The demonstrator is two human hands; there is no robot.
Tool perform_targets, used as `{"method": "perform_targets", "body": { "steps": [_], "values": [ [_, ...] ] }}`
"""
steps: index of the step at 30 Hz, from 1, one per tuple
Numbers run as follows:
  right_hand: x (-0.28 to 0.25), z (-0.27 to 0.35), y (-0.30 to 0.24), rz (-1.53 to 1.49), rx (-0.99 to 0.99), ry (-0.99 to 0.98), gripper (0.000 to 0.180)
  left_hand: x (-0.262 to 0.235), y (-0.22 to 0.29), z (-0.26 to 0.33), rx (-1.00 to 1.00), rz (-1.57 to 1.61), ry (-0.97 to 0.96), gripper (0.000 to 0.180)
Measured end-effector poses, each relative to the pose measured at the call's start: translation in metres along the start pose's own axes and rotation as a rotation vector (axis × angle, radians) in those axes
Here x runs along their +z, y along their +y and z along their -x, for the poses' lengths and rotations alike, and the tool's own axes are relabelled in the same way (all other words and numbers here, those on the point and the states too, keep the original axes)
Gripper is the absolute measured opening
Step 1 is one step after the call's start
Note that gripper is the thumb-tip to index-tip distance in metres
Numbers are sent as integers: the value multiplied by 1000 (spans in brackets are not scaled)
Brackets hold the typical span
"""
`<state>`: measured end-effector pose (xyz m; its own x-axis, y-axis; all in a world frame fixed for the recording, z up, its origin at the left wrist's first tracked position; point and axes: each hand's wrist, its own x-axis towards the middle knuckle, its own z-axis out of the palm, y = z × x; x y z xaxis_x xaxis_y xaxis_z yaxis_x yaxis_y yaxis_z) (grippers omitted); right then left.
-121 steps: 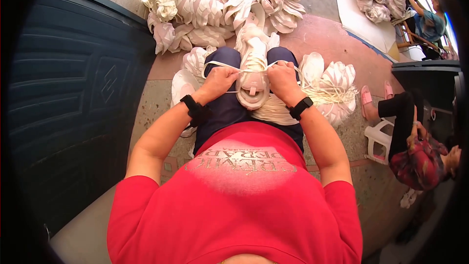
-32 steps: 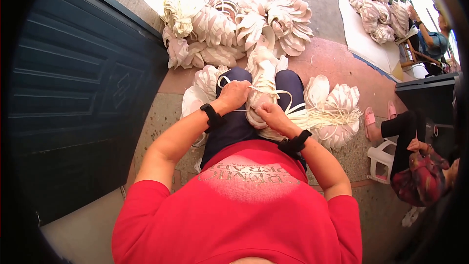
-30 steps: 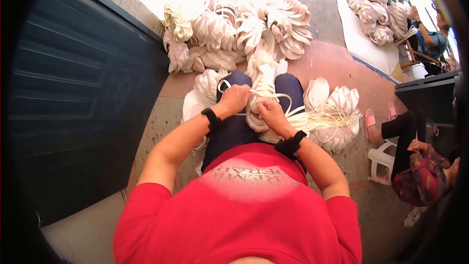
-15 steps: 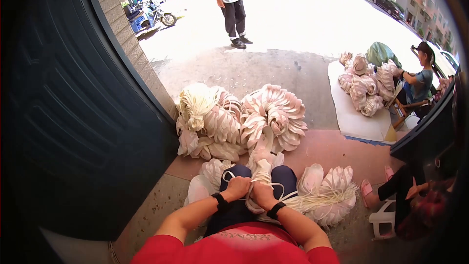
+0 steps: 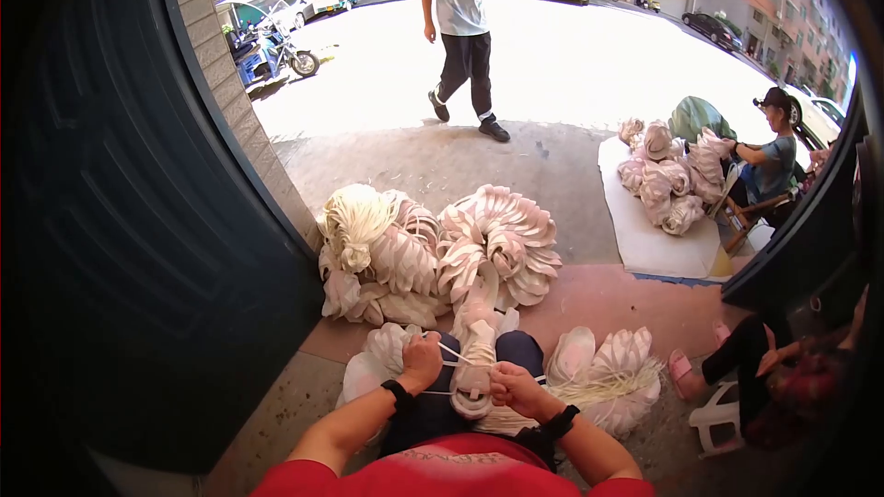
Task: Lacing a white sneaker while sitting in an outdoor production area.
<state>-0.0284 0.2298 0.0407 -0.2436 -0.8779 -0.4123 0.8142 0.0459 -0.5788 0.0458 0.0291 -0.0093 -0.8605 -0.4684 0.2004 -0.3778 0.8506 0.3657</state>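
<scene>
A cream shoe sole [image 5: 473, 370] lies upright on my lap between my knees. My left hand [image 5: 423, 361] grips white string [image 5: 451, 352] stretched across the sole. My right hand [image 5: 513, 388] is closed on the sole's right side, with string running under it. Both wrists carry black bands. Bundles of tied pale soles [image 5: 440, 254] are heaped on the ground just ahead of my knees. More loose soles and string [image 5: 609, 377] lie by my right leg.
A dark blue door [image 5: 138, 221] fills the left side. A seated person [image 5: 768, 166] works beside another pile of soles on a white sheet [image 5: 656, 239]. Someone walks across the sunlit pavement [image 5: 463, 32]. Another seated person's leg and a white stool [image 5: 718, 416] are at right.
The view has tilted up from my lap toward the street, bringing the walker and parked vehicles into sight. My hands stay on the sole and string, low in the picture.
</scene>
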Motion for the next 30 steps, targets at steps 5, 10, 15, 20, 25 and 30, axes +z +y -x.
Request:
{"method": "perform_targets", "body": {
  "steps": [5,10,15,20,25,30],
  "values": [
    [82,66,-98,-191,-372,-70,12,20,0,6,-6,230,-192,14],
    [119,95,-109,-296,-347,-141,10,24,16,22,-52,247,-279,16],
    [136,104,-103,-324,-273,-237,10,23,14,28,-23,282,-315,15],
    [132,98,-113,-221,-390,-193,12,24,7,22,7,412,-305,17],
    [112,87,-126,-489,-414,-423,26,-2,15,20,-5,558,-257,16],
    [119,56,-123,-404,-344,-440,21,-41,61,14,260,760,-341,14]
  ]
}}
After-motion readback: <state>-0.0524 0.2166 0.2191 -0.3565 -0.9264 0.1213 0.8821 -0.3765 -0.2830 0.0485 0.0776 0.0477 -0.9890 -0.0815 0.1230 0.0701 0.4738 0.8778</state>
